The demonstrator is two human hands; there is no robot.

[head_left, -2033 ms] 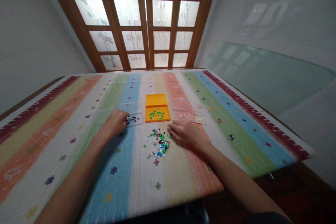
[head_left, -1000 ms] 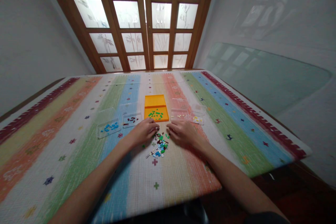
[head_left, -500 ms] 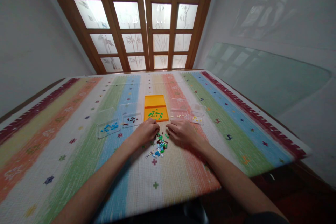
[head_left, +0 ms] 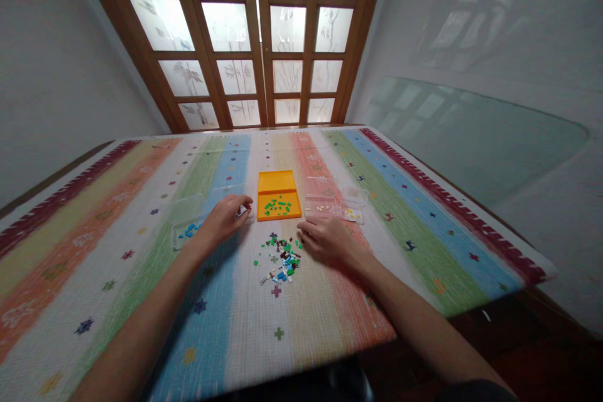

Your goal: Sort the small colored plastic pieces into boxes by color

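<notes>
My left hand (head_left: 230,217) is over a small clear box (head_left: 250,218) of dark brown bricks, covering most of it. Its fingers are bent together, and anything pinched in them is too small to make out. A loose pile of tiny toy bricks (head_left: 287,259) in green, blue, brown, white and grey lies on the tablecloth. Just right of the pile rests my right hand (head_left: 325,239), fingers curled closed; their contents are hidden. Between and beyond both hands, an orange-yellow case (head_left: 277,182) lies opened flat, with green bricks (head_left: 277,205) in its near half.
Left of my left hand is a clear box (head_left: 175,237) with blue bricks (head_left: 191,230), partly covered by my forearm. Beyond my right hand stand a clear box (head_left: 331,201) with pale bricks and another (head_left: 362,217) with yellow ones. A striped cloth (head_left: 400,226) covers the table.
My left hand has moved left and away from the pile to the box of brown bricks, uncovering the pile's left side. My right hand has stayed about where it was.
</notes>
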